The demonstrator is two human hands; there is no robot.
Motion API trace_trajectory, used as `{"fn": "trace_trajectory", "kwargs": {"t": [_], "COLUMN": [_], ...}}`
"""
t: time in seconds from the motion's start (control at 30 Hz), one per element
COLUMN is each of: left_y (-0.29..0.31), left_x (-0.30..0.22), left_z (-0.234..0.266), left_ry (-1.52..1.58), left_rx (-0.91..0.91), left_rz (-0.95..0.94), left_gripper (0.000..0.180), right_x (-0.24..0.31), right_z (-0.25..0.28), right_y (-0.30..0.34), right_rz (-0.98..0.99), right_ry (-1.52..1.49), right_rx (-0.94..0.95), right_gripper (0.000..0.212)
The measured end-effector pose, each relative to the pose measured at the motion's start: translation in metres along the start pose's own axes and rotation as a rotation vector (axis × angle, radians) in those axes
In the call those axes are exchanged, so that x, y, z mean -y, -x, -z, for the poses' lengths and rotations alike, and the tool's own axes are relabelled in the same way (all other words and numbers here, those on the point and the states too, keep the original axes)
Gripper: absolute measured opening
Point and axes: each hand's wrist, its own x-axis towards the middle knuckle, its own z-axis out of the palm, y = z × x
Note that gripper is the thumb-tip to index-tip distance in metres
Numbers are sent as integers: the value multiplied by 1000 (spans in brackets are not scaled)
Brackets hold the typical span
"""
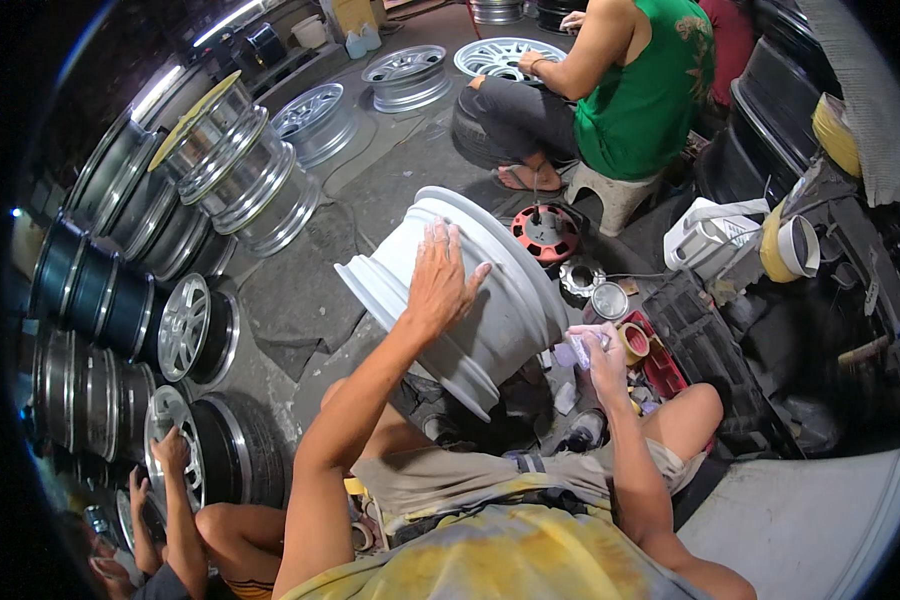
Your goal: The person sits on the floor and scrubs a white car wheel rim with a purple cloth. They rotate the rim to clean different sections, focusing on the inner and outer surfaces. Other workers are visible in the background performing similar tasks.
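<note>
A pale grey wheel rim stands tilted in front of me, between my knees. My left hand lies flat on its barrel, fingers stretched out and thumb apart. To the right of the rim, my right hand is closed around a crumpled pale lilac piece; whether it is cloth, paper or film I cannot make out. Close by that hand are a roll of tape and a red tray. Just beyond it sits a round open tin.
Stacked wheel rims line the left side. A person in a green top sits ahead on a stool, handling a silver wheel. Another person's hand touches a wheel at lower left. A red-and-black reel and white jug stand right.
</note>
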Motion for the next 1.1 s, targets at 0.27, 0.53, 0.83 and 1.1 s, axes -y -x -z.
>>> {"fn": "trace_trajectory", "kwargs": {"t": [0.27, 0.53, 0.83, 1.1], "left_y": [71, 61, 69, 72], "left_x": [-89, -71, -73, -77], "left_z": [26, 25, 4, -1], "left_ry": [723, 1124, 1333, 1151], "left_rx": [554, 254, 183, 116], "left_rz": [-359, 326, 449, 470], "left_gripper": [41, 27, 21, 22], "right_x": [36, 53, 71, 88], "right_z": [-19, -25, -31, -43], "right_y": [-18, -10, -1, 9], "right_rz": [-77, -205, -126, -40], "right_ry": [-413, -294, -172, 6], "right_rx": [183, 243, 197, 361], "right_gripper": [19, 16, 20, 20]}}
